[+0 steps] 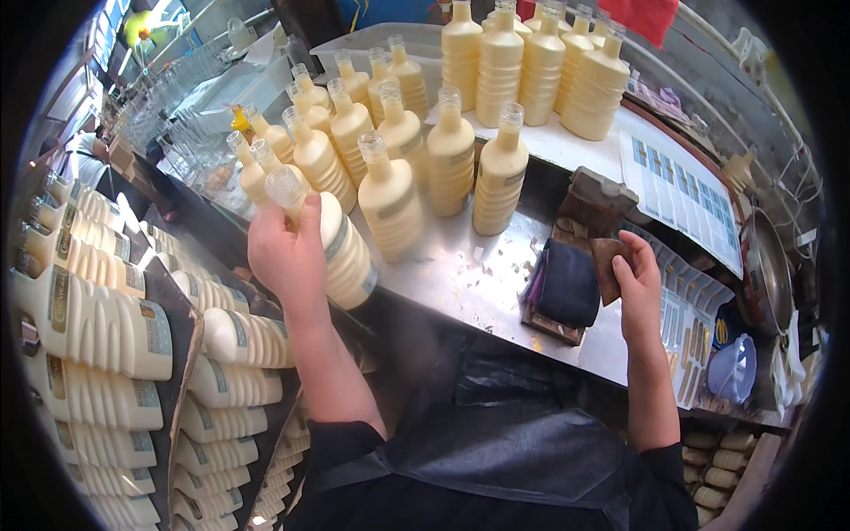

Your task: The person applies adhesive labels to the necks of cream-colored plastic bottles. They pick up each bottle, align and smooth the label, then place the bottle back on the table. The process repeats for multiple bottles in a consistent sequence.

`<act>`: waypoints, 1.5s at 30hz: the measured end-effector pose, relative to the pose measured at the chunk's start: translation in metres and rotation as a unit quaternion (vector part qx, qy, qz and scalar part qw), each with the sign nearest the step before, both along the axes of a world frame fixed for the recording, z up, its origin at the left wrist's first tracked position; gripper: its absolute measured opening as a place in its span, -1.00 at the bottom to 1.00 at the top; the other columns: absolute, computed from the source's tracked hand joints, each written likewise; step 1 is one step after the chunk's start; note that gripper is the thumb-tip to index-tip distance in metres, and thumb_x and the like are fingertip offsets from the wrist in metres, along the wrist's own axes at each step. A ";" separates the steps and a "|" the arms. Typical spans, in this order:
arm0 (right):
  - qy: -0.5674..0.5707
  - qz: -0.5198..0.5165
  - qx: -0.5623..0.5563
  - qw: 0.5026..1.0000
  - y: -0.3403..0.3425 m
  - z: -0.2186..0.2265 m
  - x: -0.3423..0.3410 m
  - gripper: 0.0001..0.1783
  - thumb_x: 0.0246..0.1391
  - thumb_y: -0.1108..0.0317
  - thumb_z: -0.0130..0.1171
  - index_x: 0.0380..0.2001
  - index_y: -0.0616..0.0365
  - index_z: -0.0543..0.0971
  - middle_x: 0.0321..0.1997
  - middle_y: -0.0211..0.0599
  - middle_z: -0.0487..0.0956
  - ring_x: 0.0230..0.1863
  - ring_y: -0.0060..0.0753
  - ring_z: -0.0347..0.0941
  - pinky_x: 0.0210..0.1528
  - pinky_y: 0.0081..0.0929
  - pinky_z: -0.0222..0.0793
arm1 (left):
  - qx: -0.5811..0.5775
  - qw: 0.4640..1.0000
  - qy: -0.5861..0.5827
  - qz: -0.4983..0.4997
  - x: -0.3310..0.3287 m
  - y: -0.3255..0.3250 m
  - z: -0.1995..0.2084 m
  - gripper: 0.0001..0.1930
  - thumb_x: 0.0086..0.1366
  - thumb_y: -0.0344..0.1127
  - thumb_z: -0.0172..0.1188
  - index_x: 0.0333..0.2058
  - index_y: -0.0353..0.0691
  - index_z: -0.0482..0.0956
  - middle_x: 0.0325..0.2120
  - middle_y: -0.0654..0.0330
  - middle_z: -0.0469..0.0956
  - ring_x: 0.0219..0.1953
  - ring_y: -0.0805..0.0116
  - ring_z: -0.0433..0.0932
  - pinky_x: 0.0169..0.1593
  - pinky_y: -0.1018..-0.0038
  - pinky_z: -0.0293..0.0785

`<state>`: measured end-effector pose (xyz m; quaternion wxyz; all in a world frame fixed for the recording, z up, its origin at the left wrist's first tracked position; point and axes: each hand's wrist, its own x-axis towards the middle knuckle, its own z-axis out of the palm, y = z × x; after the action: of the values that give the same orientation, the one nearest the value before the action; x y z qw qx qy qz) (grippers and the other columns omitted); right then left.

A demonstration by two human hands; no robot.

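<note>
I see my left hand point(285, 252) with its grip wrapped round a cream plastic bottle point(336, 243), ribbed, with a clear cap and a pale band label, tilted above the worktop's point(478, 283) near edge. My right hand point(639, 288) pinches a small brown block point(609, 265) just beside a dark folded cloth point(567, 283). More cream bottles point(443, 150) stand upright on the shiny metal worktop. Labelled bottles point(97, 327) lie stacked at my left. White sheets with blue squares point(682, 190) lie at right.

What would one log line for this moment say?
left hand: holds cream bottle, tilted | right hand: holds small brown block | metal counter: more bottles upright
</note>
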<state>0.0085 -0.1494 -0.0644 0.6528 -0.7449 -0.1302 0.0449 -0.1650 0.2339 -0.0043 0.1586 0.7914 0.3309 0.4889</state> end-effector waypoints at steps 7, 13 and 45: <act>0.026 -0.010 -0.023 0.999 -0.004 -0.009 0.000 -0.54 0.30 0.54 0.05 0.25 0.27 0.40 0.24 -0.23 0.49 0.27 -0.41 0.39 0.38 -0.44 0.19 | 0.013 1.000 0.008 0.016 0.039 0.044 -0.025 -0.58 0.22 -0.11 0.42 -0.50 -0.34 0.46 -0.50 0.00 0.46 -0.39 -0.07 0.45 -0.26 0.09 0.36; 0.037 -0.023 -0.035 0.998 -0.011 -0.021 0.004 -0.54 0.29 0.55 0.04 0.26 0.27 0.39 0.26 -0.21 0.48 0.28 -0.41 0.39 0.38 -0.44 0.20 | -0.055 0.998 0.005 -0.041 0.071 0.059 -0.040 -0.60 0.24 -0.14 0.41 -0.47 -0.35 0.47 -0.47 -0.04 0.49 -0.34 -0.09 0.47 -0.23 0.09 0.38; 0.164 0.110 0.041 0.979 -0.030 0.007 -0.005 -0.76 0.21 0.37 0.11 -0.45 0.24 0.67 -0.18 -0.27 0.67 -0.43 -0.68 0.46 -0.37 -0.68 0.34 | -0.294 0.822 -0.203 -0.444 0.010 -0.041 0.054 -0.47 0.45 -0.17 0.24 0.19 -0.48 0.40 -0.24 0.05 0.60 -0.16 0.24 0.62 0.04 0.32 0.58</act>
<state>0.0031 -0.1798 -0.0578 0.6866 -0.6810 -0.1038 0.2325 -0.1546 0.1927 0.0500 0.6473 0.6516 0.0317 0.3943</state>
